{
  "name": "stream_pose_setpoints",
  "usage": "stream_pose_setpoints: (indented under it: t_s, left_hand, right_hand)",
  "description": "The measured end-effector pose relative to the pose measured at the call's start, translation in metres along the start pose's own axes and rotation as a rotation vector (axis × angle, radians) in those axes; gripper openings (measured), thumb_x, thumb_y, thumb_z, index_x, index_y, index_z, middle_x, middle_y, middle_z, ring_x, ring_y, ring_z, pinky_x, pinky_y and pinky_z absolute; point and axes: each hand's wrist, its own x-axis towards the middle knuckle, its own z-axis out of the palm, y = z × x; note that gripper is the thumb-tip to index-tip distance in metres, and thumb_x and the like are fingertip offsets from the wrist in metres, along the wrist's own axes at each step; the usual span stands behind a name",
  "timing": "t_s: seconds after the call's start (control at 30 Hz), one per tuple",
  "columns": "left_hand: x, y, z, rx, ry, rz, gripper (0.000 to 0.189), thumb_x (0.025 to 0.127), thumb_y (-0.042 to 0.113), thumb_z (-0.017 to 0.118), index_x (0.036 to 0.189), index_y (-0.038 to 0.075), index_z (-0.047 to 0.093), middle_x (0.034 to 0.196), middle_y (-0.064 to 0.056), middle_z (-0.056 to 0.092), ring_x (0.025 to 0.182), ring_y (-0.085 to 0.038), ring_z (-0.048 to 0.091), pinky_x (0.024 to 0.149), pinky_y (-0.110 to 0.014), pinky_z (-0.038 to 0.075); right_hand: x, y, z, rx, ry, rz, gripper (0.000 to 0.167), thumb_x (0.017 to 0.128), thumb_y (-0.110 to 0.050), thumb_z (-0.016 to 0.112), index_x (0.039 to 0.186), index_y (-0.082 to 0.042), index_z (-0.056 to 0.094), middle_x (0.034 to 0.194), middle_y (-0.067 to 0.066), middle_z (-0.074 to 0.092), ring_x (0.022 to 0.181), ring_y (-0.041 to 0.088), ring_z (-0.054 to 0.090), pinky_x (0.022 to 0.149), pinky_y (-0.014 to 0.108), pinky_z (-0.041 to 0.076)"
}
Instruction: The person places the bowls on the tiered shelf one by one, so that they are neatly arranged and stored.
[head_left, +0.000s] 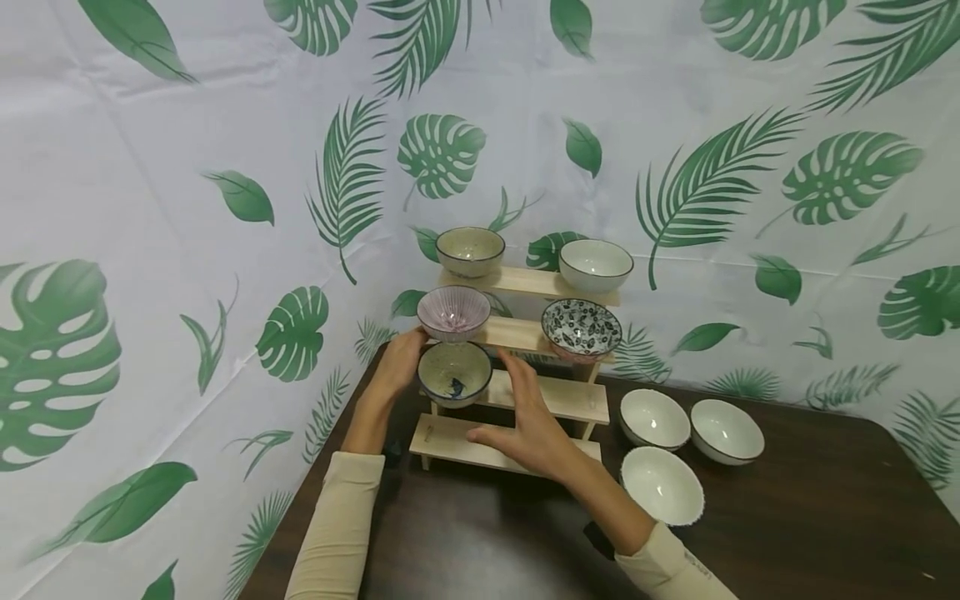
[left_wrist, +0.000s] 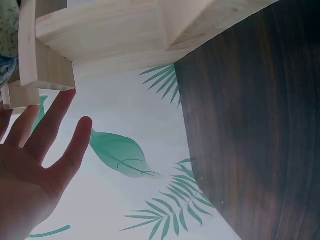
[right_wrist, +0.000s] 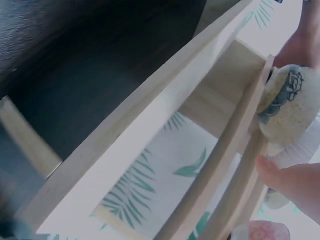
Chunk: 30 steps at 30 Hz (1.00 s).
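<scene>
A beige speckled bowl (head_left: 455, 375) with a dark rim and a blue motif inside sits at the left end of the wooden stand's (head_left: 551, 396) second step from the bottom. My left hand (head_left: 400, 367) is at its left side, fingers extended beside the end of the step; in the left wrist view those fingers (left_wrist: 52, 122) reach the wood's edge. To the bowl's right, my right hand (head_left: 531, 423) is spread with thumb and fingers apart, holding nothing. The right wrist view shows blue decoration on the bowl's outside (right_wrist: 287, 107).
Higher steps carry a pink striped bowl (head_left: 453, 312), a black-and-white patterned bowl (head_left: 581, 327), a beige bowl (head_left: 470, 252) and a white bowl (head_left: 596, 267). Right of the stand, three white bowls (head_left: 662, 486) cluster on the dark table (head_left: 817, 500). A leaf-print cloth (head_left: 225, 125) hangs behind.
</scene>
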Motion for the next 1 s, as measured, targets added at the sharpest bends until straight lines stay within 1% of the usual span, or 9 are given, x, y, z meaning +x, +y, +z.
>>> stream_pose_setpoints:
  t_s: [0.07, 0.2, 0.3, 0.4, 0.5, 0.67, 0.73, 0.87, 1.0]
  left_hand:
    - [0.0, -0.001, 0.0, -0.009, -0.008, -0.009, 0.054, 0.111, 0.028, 0.025, 0.134, 0.001, 0.066, 0.142, -0.018, 0.064, 0.135, -0.039, 0.058, 0.115, -0.055, 0.044]
    - [-0.003, -0.002, -0.001, -0.045, -0.019, -0.044, 0.054, 0.111, 0.029, 0.027, 0.134, 0.0, 0.065, 0.144, -0.019, 0.063, 0.137, -0.039, 0.057, 0.116, -0.055, 0.043]
    - [-0.003, -0.004, -0.001, -0.052, -0.015, -0.067, 0.055, 0.11, 0.031, 0.028, 0.135, -0.001, 0.065, 0.145, -0.019, 0.062, 0.138, -0.039, 0.056, 0.116, -0.055, 0.043]
    - [-0.003, -0.004, -0.001, -0.051, -0.004, -0.081, 0.056, 0.109, 0.032, 0.027, 0.135, -0.001, 0.065, 0.145, -0.019, 0.062, 0.137, -0.039, 0.056, 0.116, -0.055, 0.043]
    - [-0.001, -0.004, -0.002, -0.044, 0.0, -0.079, 0.056, 0.109, 0.032, 0.027, 0.131, -0.002, 0.066, 0.142, -0.02, 0.063, 0.135, -0.04, 0.057, 0.115, -0.055, 0.043]
    - [0.001, -0.003, -0.001, -0.044, 0.003, -0.081, 0.055, 0.109, 0.03, 0.028, 0.123, -0.004, 0.068, 0.139, -0.021, 0.065, 0.132, -0.04, 0.059, 0.113, -0.055, 0.045]
    - [0.001, -0.002, 0.0, -0.044, 0.007, -0.077, 0.054, 0.108, 0.03, 0.029, 0.121, -0.004, 0.069, 0.138, -0.021, 0.065, 0.132, -0.039, 0.06, 0.112, -0.055, 0.046]
    - [0.003, -0.003, 0.0, -0.036, 0.006, -0.063, 0.054, 0.108, 0.029, 0.028, 0.119, -0.006, 0.068, 0.138, -0.021, 0.065, 0.131, -0.04, 0.06, 0.112, -0.055, 0.046]
    - [0.005, -0.002, -0.001, -0.045, 0.008, -0.073, 0.055, 0.108, 0.031, 0.028, 0.118, -0.004, 0.069, 0.138, -0.02, 0.065, 0.132, -0.039, 0.06, 0.111, -0.055, 0.046]
  right_hand:
    - [-0.006, 0.0, -0.002, 0.003, -0.007, 0.011, 0.117, 0.08, -0.055, 0.085, 0.162, -0.049, 0.001, 0.172, 0.005, 0.008, 0.157, 0.039, 0.022, 0.112, 0.072, 0.036]
    - [-0.017, -0.001, -0.007, -0.002, -0.006, 0.031, 0.117, 0.08, -0.05, 0.087, 0.162, -0.047, 0.004, 0.172, 0.0, 0.009, 0.158, 0.033, 0.02, 0.115, 0.069, 0.035]
    - [-0.024, -0.002, -0.009, -0.016, -0.001, 0.022, 0.115, 0.081, -0.05, 0.086, 0.164, -0.043, 0.007, 0.171, 0.001, 0.013, 0.158, 0.031, 0.022, 0.116, 0.066, 0.036]
    - [-0.03, -0.003, -0.012, -0.034, 0.002, 0.0, 0.113, 0.082, -0.054, 0.084, 0.164, -0.04, 0.008, 0.169, 0.005, 0.017, 0.157, 0.033, 0.025, 0.116, 0.065, 0.036]
    - [-0.034, -0.005, -0.016, -0.047, 0.004, -0.009, 0.112, 0.082, -0.058, 0.082, 0.165, -0.039, 0.008, 0.169, 0.007, 0.019, 0.157, 0.034, 0.026, 0.115, 0.065, 0.037]
    - [-0.045, -0.011, -0.023, -0.069, 0.015, -0.021, 0.107, 0.084, -0.052, 0.082, 0.164, -0.038, 0.013, 0.171, 0.005, 0.018, 0.157, 0.034, 0.027, 0.114, 0.065, 0.039]
    - [-0.05, -0.014, -0.026, -0.079, 0.028, -0.031, 0.104, 0.085, -0.05, 0.082, 0.164, -0.037, 0.016, 0.17, 0.003, 0.02, 0.156, 0.033, 0.029, 0.113, 0.064, 0.04]
    - [-0.06, -0.017, -0.035, -0.097, 0.064, -0.057, 0.1, 0.087, -0.047, 0.082, 0.164, -0.034, 0.019, 0.168, 0.005, 0.025, 0.153, 0.034, 0.034, 0.111, 0.065, 0.042]
    - [-0.07, -0.018, -0.044, -0.125, 0.107, -0.057, 0.1, 0.087, -0.044, 0.082, 0.164, -0.034, 0.019, 0.166, 0.006, 0.028, 0.152, 0.034, 0.034, 0.112, 0.066, 0.041]
